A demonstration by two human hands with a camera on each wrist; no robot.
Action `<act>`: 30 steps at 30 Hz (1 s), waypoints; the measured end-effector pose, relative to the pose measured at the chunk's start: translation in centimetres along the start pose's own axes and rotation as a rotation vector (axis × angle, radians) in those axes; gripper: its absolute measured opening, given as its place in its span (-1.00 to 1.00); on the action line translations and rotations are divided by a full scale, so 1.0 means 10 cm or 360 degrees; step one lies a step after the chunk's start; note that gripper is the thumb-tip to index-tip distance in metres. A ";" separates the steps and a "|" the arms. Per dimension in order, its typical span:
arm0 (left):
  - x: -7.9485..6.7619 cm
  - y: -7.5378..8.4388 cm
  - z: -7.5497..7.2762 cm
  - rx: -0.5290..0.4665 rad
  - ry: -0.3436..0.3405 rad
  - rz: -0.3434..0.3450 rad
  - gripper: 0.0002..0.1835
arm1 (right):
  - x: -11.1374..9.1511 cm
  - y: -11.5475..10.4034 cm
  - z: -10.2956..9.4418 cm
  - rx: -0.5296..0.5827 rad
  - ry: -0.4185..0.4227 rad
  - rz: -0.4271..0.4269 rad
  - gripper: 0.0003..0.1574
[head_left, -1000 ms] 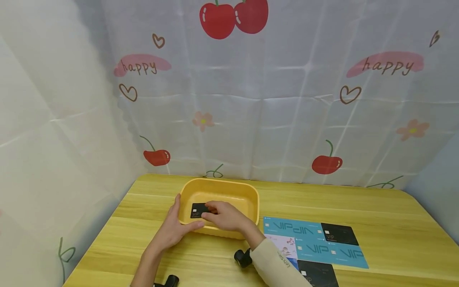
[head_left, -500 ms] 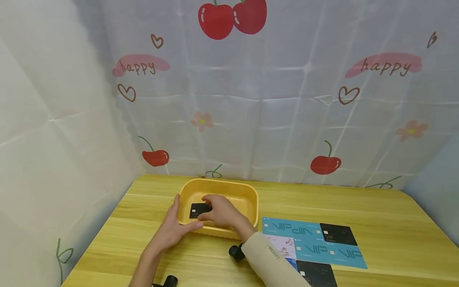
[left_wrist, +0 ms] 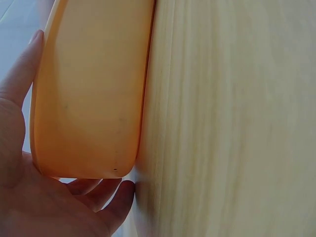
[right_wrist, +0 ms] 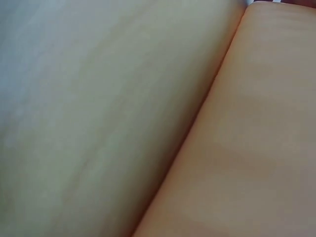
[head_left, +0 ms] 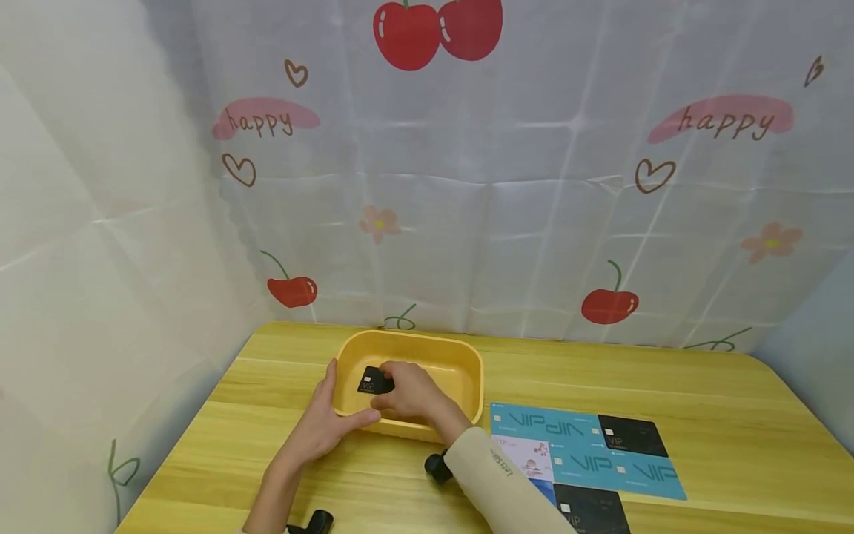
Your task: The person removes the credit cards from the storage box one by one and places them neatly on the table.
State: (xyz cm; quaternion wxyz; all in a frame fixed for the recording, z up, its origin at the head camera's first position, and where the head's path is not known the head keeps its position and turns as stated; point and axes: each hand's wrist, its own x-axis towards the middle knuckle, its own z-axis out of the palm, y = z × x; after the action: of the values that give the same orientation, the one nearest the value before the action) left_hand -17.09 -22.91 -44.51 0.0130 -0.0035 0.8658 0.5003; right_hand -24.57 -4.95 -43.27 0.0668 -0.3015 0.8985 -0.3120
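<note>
A black VIP card (head_left: 373, 381) is inside the yellow plastic bin (head_left: 440, 377) in the head view. It lies at an angle near the bin's left part, its right end hidden by my right hand (head_left: 415, 391), which pinches it. My left hand (head_left: 325, 424) grips the bin's near left corner, thumb along the front rim. Seen from the left wrist, the bin's wall (left_wrist: 94, 89) lies between the thumb and the curled fingers of the left hand (left_wrist: 19, 168). The right wrist view catches just the bin's outer wall (right_wrist: 247, 138), with the right hand's fingers hidden.
Right of the bin, several cards lie edge to edge on the wooden table (head_left: 734, 415): blue VIP cards (head_left: 590, 465), black cards (head_left: 632, 435) and a pale flowered card (head_left: 527, 456). A white cherry-print curtain (head_left: 480, 222) hangs behind the table.
The black card has turned and shifted slightly up inside the bin with my right hand's fingers on it. My left hand keeps its grip on the bin's corner.
</note>
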 end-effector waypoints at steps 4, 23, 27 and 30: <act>0.00 -0.01 0.00 -0.0015 0.0014 0.0007 0.35 | 0.04 0.01 0.00 -0.0082 0.0093 0.0034 -0.34; -0.01 0.02 0.02 0.0001 0.0020 -0.0018 0.36 | 0.16 0.06 0.00 -0.0479 -0.0015 0.0187 -0.30; 0.00 0.02 0.02 -0.0003 0.0018 -0.0011 0.35 | 0.17 0.07 0.00 -0.0453 0.0013 0.0185 -0.34; 0.00 0.00 0.02 -0.0007 0.0015 -0.0004 0.35 | 0.17 0.07 0.01 -0.0438 0.0003 0.0180 -0.37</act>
State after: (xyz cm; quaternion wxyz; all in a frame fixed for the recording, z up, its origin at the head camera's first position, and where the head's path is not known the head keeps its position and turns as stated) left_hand -17.11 -22.67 -44.60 0.0095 -0.0072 0.8646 0.5023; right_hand -26.24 -5.53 -43.60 0.0414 -0.2563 0.9484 -0.1820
